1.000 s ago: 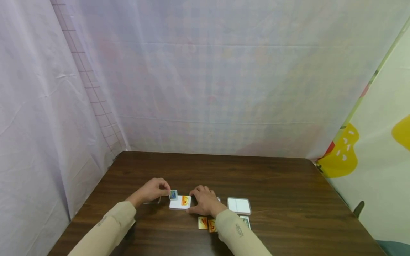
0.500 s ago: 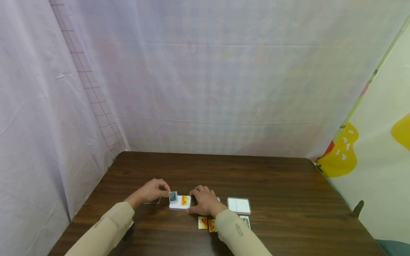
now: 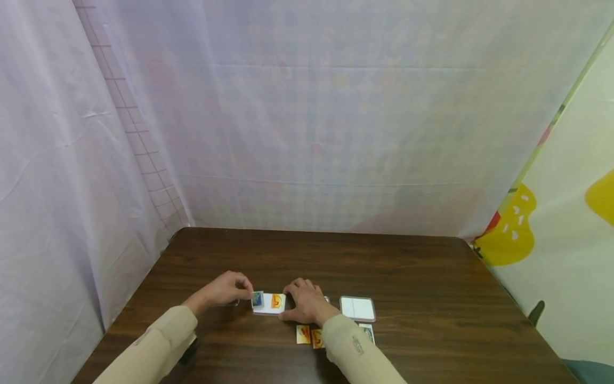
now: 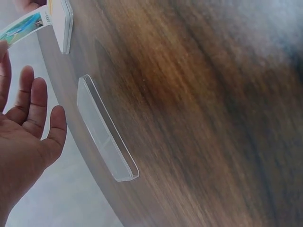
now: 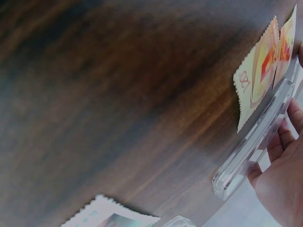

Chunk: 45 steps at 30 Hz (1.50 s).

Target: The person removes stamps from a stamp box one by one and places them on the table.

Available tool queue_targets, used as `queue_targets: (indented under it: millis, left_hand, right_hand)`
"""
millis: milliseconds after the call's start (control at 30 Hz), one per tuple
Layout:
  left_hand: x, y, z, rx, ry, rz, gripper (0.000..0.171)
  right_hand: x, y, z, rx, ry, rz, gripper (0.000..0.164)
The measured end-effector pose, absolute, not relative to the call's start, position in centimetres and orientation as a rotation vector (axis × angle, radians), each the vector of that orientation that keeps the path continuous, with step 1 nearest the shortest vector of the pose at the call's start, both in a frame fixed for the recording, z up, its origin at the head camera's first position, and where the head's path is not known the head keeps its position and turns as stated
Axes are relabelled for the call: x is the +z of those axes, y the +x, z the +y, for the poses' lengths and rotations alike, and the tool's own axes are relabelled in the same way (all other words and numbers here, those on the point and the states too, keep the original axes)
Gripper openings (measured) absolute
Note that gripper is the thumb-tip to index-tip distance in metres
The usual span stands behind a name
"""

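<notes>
My left hand (image 3: 229,289) pinches a blue-green postage stamp (image 3: 257,299) between thumb and fingertips. The stamp overlaps the left end of a flat white stamp case (image 3: 266,309); in the left wrist view, the stamp (image 4: 26,28) looks tilted and slightly bowed. An orange-yellow stamp (image 3: 276,301) lies on the case's right half. My right hand (image 3: 307,304) holds that right end, index fingertip at the far corner and thumb at the near one. Beneath the right palm is a clear plastic case (image 5: 253,142), mostly hidden in the head view.
By the left hand lies a clear, shallow case piece (image 4: 106,130). Another white-filled case (image 3: 357,308) is to the right. Two orange-yellow stamps (image 3: 303,334) and a green one (image 3: 368,332) lie nearer the front, partly behind the right sleeve. Brown table (image 3: 408,266), curtains around it.
The left hand has shifted slightly left and down, bringing the blue-green stamp lower over the left end of the white case. The right hand stays in place.
</notes>
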<state>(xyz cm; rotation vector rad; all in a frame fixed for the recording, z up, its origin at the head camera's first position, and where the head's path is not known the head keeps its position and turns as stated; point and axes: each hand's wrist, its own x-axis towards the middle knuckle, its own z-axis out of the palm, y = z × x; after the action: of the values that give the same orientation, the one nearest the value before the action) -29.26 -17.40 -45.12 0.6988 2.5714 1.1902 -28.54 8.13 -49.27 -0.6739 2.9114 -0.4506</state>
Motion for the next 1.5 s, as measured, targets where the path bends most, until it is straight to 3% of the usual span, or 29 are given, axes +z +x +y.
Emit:
queue_targets:
  millis: [800, 1500]
  left_hand:
    - [-45.4, -27.5, -17.9, 1.026, 0.643, 2.599, 0.008]
    - [-45.8, -26.5, -17.9, 1.061, 0.763, 2.485, 0.006]
  right_hand:
    - [-49.0, -28.3, 8.2, -0.452, -0.7, 2.9, 0.062]
    - [-48.8, -28.2, 8.3, -0.448, -0.699, 2.912, 0.062]
